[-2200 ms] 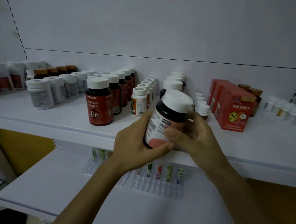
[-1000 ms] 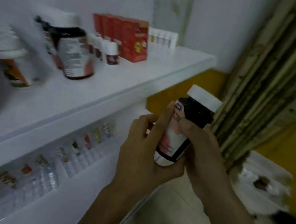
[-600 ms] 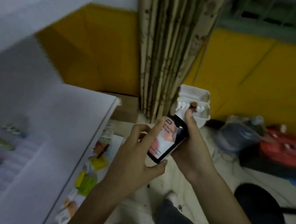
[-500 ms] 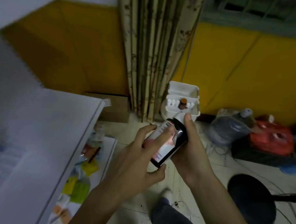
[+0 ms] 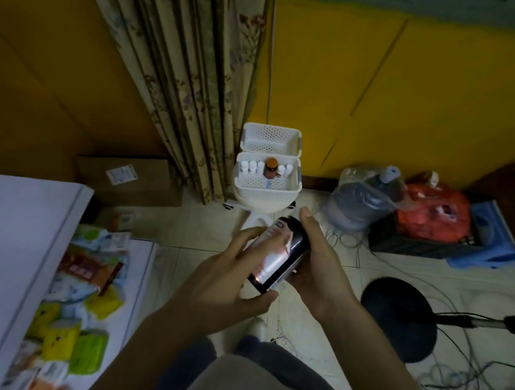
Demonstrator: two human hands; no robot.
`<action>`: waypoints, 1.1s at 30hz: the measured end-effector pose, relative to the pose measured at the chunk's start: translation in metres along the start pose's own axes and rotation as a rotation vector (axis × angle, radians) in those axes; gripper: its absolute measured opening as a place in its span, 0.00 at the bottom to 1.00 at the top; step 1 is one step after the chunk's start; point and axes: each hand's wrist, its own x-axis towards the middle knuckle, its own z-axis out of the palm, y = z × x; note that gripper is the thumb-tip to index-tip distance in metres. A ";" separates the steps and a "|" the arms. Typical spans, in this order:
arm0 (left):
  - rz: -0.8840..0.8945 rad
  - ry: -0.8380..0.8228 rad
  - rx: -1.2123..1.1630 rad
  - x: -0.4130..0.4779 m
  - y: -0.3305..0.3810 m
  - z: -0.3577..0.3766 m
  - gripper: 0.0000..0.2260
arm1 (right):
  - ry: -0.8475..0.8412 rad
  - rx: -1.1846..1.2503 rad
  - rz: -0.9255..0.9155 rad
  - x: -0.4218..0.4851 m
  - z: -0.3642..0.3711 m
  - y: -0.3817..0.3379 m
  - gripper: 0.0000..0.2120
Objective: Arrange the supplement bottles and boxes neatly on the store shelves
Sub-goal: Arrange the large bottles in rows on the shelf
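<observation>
Between my hands: the dark supplement bottle [image 5: 277, 255] lay tilted, label up, with its cap end pointing away toward the white basket trolley [image 5: 266, 182]. The cap itself was too blurred to make out.
Left hand [image 5: 225, 279]: my fingers were curled across the label and my thumb sat under the base, gripping the bottle.
Right hand [image 5: 318, 266]: it cupped the bottle's other side with one finger raised by the cap end, holding it too.
Change: about two seconds earlier I held this bottle upright in front of the upper shelf, with its rows of bottles and red boxes. I had since turned right and looked down, so that shelf was out of view. The bottle never left my hands.
Trolley: it stood on the floor beside the curtain [image 5: 190, 87], carrying small white-capped bottles [image 5: 249, 166] and a brown bottle [image 5: 271, 170] with an orange cap.
Lower shelf [image 5: 19, 227]: only its white edge showed at my left, with coloured packets [image 5: 81, 290] beneath it.
Meaning for the task: the bottle was not shelved. I judged I was either taking it to the trolley or going for more stock, but I could not tell which. Either way it still needed a place in a row.
</observation>
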 end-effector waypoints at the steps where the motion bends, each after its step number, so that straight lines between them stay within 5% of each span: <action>1: -0.032 0.010 -0.127 0.005 -0.003 -0.001 0.35 | 0.024 -0.003 0.018 0.006 -0.004 -0.001 0.19; 3: -0.039 0.023 -0.234 0.015 -0.012 -0.006 0.35 | 0.055 0.002 0.050 0.020 -0.008 -0.006 0.23; 8: 0.174 0.005 0.265 0.054 -0.038 -0.025 0.31 | 0.075 0.024 0.063 0.061 -0.002 -0.019 0.22; 12: 0.247 -0.022 0.406 0.095 -0.071 -0.041 0.34 | 0.130 0.003 0.038 0.097 0.005 -0.029 0.16; 17: 0.118 -0.129 0.136 0.142 -0.119 -0.064 0.31 | 0.183 -0.139 0.014 0.146 0.023 -0.056 0.15; 20: 0.196 -0.135 0.067 0.174 -0.149 -0.080 0.30 | 0.254 -0.243 -0.050 0.180 0.029 -0.074 0.19; 27: 0.243 -0.082 0.159 0.206 -0.186 -0.097 0.26 | 0.211 -0.370 0.099 0.232 0.025 -0.096 0.14; 33: -0.037 -0.073 0.000 0.215 -0.202 -0.084 0.30 | 0.120 -0.498 0.235 0.293 0.015 -0.097 0.16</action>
